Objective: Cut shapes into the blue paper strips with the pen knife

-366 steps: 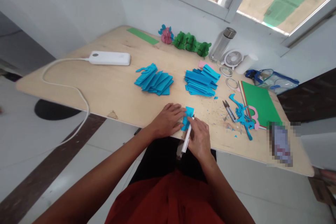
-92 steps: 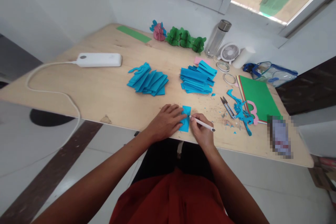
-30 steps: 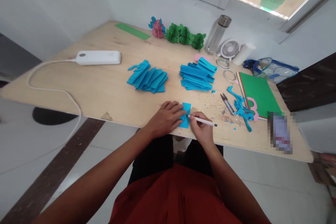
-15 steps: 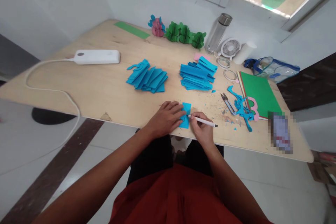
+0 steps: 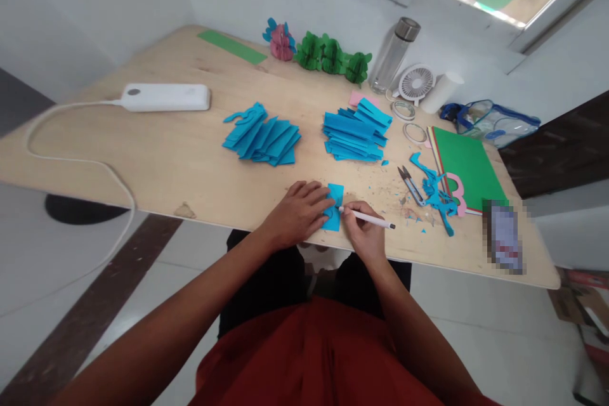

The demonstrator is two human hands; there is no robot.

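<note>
Left hand: the left hand (image 5: 299, 211) lay flat on the blue paper piece (image 5: 334, 212), fingers spread and pressing it to the table (image 5: 190, 158) near the near edge.
Right hand: the right hand (image 5: 362, 230) pinched a white pen (image 5: 366, 218) between thumb and fingertips, tip at the right edge of the paper, barrel pointing right.
Paper: small blue rectangle, partly hidden under the left fingers; whether a template lay beneath them could not be told.
Step, as judged: a line was being drawn on the paper.
Doing it well: the holding fingers should sit close beside the pen tip so the piece could not slide or lift; light pressure and a short stroke would suit paper this thin.
Risk: the piece lay near the table edge, so a push toward the body could slip it off.
Stacks: a fanned pile of blue strips (image 5: 261, 137) lay far left of the hands, a second blue stack (image 5: 356, 133) far right of it, both well apart from the work.
Right side: snips (image 5: 410, 183) and blue offcuts (image 5: 435, 193) lay near green sheets (image 5: 464, 171).
Far edge: bottle (image 5: 394, 55), small fan (image 5: 415, 83), green paper ornaments (image 5: 332, 56).
Left side: white power bank (image 5: 164, 97) with cable.
</note>
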